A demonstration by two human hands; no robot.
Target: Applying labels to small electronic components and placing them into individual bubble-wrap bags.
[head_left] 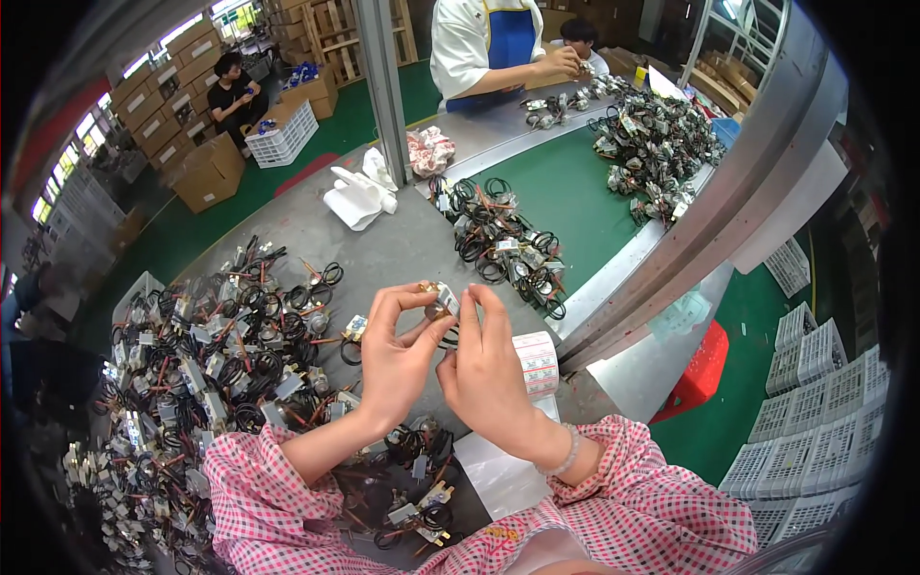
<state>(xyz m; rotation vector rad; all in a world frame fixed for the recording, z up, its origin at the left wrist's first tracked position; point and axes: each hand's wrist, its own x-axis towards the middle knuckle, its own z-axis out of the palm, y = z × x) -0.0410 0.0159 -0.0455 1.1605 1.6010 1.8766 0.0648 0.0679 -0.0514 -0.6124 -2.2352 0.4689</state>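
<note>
Between both hands, above the grey table, is a small silvery part (444,301) with a brassy end and a pale face; its exact kind is unclear. My left hand (395,356) pinches it between thumb and fingers. My right hand (491,372) has its fingertips against the part's right side, index finger raised along it. A dark cable shows between the hands, partly hidden. Just right of my right hand stands a roll of printed white labels (537,362), its backing strip (503,474) trailing toward me under my right forearm.
A big heap of small metal parts with black cables (220,374) covers the table's left side. More cabled parts (503,244) lie ahead beside a green surface (565,182). A metal post (383,86) and white cloth (359,196) stand beyond. A co-worker (489,57) works across.
</note>
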